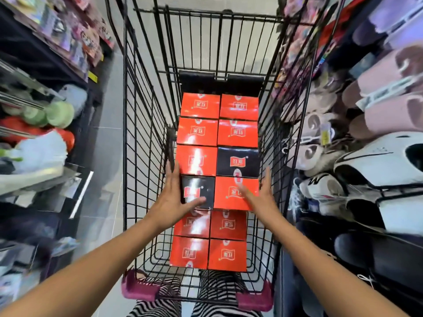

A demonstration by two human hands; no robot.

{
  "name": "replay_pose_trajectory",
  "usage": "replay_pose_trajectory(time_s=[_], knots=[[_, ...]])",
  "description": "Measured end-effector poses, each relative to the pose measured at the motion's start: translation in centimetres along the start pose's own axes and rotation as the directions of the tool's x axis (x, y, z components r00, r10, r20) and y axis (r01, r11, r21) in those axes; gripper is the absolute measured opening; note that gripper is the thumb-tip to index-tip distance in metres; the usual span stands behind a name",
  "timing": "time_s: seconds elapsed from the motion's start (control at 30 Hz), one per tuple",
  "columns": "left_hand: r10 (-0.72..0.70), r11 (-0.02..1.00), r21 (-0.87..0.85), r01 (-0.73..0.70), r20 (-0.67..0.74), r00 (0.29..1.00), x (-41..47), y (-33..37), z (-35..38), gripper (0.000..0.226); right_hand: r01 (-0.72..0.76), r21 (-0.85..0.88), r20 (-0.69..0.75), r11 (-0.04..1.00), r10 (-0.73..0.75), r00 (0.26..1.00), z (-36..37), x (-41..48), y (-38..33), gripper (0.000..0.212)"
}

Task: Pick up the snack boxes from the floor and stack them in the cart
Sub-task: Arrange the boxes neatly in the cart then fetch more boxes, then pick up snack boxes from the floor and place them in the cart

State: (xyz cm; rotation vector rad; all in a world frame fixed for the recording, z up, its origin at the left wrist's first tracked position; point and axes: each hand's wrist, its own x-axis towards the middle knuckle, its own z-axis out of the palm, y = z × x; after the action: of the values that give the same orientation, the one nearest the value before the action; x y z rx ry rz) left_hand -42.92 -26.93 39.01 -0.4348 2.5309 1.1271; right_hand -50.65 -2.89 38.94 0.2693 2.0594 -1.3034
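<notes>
The head view looks straight down into a black wire cart point(225, 14) standing in a narrow aisle, and all the snack boxes point(198, 133) in sight already lie inside it in two tidy columns; none shows on the bit of floor visible around the cart. Most are red, with one black box point(238, 162) in the right column and another black box point(198, 191) in the left. That second one sits beside a red box point(226, 197), and the pair forms the nearest row of an upper layer, with lower red boxes showing closer to the handle. The left hand point(174, 202) lies flat against the outer side of the black box, fingers straight and thumb reaching across its top. The right hand point(263, 200) is spread likewise at the red box's outer side, though motion blur hides exactly where its fingers touch. Neither hand curls round anything; they seem to be squeezing the pair square between them. The boxes look like stiff, glossy cardboard, probably light but a little slick, so pressing flat palms on opposite side faces should hold better than pinching an edge.
</notes>
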Motion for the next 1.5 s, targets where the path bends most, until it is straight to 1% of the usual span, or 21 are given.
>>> replay_pose_trajectory(time_s=[0.07, 0.1, 0.13, 0.2, 0.27, 0.37, 0.53, 0.67, 0.73, 0.77, 0.83, 0.9, 0.93, 0.97, 1.03, 1.1, 1.17, 1.23, 1.3, 1.4, 1.5], knots=[[-0.113, 0.984, -0.15, 0.101, -0.074, 0.991, 1.2, 0.0, 0.3, 0.11, -0.033, 0.128, -0.027, 0.991, 0.037, 0.999, -0.4, 1.5, -1.0, 0.102], [-0.174, 0.966, -0.211, 0.151, -0.096, 0.98, 2.0, -0.1, 0.4, 0.106, -0.02, 0.147, -0.018, 0.989, 0.023, 1.0, -0.5, 2.1, -1.5, 0.091], [-0.221, 0.949, -0.254, 0.189, -0.1, 0.97, 2.7, -0.1, 0.4, 0.103, -0.001, 0.121, -0.01, 0.993, 0.003, 1.0, -0.3, 2.6, -1.8, 0.084], [-0.237, 0.947, -0.244, 0.208, -0.094, 0.967, 3.7, -0.1, 0.6, 0.099, 0.016, 0.042, -0.012, 0.999, -0.015, 1.0, 0.2, 2.7, -2.3, 0.085], [-0.223, 0.959, -0.2, 0.2, -0.098, 0.97, 3.9, 0.2, 0.7, 0.1, 0.021, -0.006, -0.02, 1.0, -0.021, 1.0, 0.7, 2.5, -2.4, 0.096], [-0.245, 0.946, -0.254, 0.203, -0.148, 0.958, 3.5, 0.1, 1.0, 0.092, 0.013, -0.018, -0.007, 1.0, -0.014, 1.0, 0.7, 2.6, -1.9, 0.106], [-0.281, 0.924, -0.315, 0.217, -0.171, 0.944, 3.5, 0.0, 1.1, 0.086, -0.023, -0.056, -0.008, 0.998, 0.022, 1.0, 0.9, 3.0, -1.7, 0.089], [-0.266, 0.949, -0.209, 0.234, -0.142, 0.953, 3.4, 0.5, 0.9, 0.092, -0.018, -0.128, 0.02, 0.992, 0.021, 1.0, 0.6, 3.1, -1.9, 0.096], [-0.251, 0.966, -0.105, 0.238, -0.14, 0.958, 3.3, 0.8, 0.9, 0.093, -0.025, -0.183, 0.04, 0.983, 0.033, 0.999, 0.3, 2.8, -2.2, 0.104], [-0.252, 0.968, -0.028, 0.251, -0.145, 0.957, 3.2, 1.0, 0.8, 0.093, -0.022, -0.234, 0.029, 0.972, 0.029, 0.999, 0.1, 2.5, -2.4, 0.104], [-0.264, 0.948, 0.142, 0.284, -0.141, 0.954, 2.7, 1.6, 0.3, 0.091, -0.006, -0.347, -0.047, 0.938, -0.01, 0.999, 0.0, 1.7, -2.6, 0.095], [-0.218, 0.927, 0.284, 0.247, -0.13, 0.967, 1.6, 1.9, -0.5, 0.086, 0.056, -0.47, -0.119, 0.881, -0.126, 0.985, 0.2, 0.4, -2.9, 0.083], [-0.173, 0.92, 0.335, 0.205, -0.123, 0.977, 0.8, 2.0, -0.9, 0.084, 0.111, -0.537, -0.126, 0.836, -0.209, 0.97, 0.5, -0.4, -3.2, 0.074], [-0.125, 0.913, 0.376, 0.159, -0.113, 0.986, -0.1, 2.0, -1.2, 0.081, 0.171, -0.598, -0.109, 0.783, -0.291, 0.951, 1.0, -1.3, -3.4, 0.065], [-0.046, 0.899, 0.429, 0.082, -0.095, 0.994, -2.4, 1.7, -1.9, 0.077, 0.287, -0.667, -0.009, 0.687, -0.392, 0.92, 2.6, -3.2, -3.9, 0.053], [0.01, 0.891, 0.452, 0.027, -0.08, 0.997, -5.2, 1.2, -2.6, 0.075, 0.402, -0.673, 0.125, 0.621, -0.44, 0.889, 4.8, -4.9, -4.2, 0.051], [0.03, 0.886, 0.462, 0.024, -0.109, 0.994, -8.3, 0.2, -3.7, 0.072, 0.493, -0.654, 0.242, 0.574, -0.459, 0.855, 7.7, -6.6, -4.8, 0.053], [0.009, 0.877, 0.473, 0.079, -0.18, 0.984, -12.0, -1.4, -5.1, 0.071, 0.56, -0.627, 0.335, 0.542, -0.462, 0.821, 11.1, -8.4, -5.7, 0.054], [-0.053, 0.868, 0.466, 0.172, -0.259, 0.964, -16.2, -3.6, -6.4, 0.071, 0.631, -0.603, 0.428, 0.488, -0.469, 0.772, 14.6, -10.8, -6.7, 0.056], [-0.181, 0.849, 0.39, 0.357, -0.42, 0.889, -23.9, -7.3, -8.0, 0.074, 0.757, -0.552, 0.563, 0.349, -0.513, 0.648, 20.4, -15.1, -8.0, 0.068], [-0.292, 0.842, 0.26, 0.472, -0.516, 0.805, -32.8, -11.7, -8.5, 0.076, 0.842, -0.497, 0.7, 0.209, -0.478, 0.531, 26.8, -20.9, -8.4, 0.081]])
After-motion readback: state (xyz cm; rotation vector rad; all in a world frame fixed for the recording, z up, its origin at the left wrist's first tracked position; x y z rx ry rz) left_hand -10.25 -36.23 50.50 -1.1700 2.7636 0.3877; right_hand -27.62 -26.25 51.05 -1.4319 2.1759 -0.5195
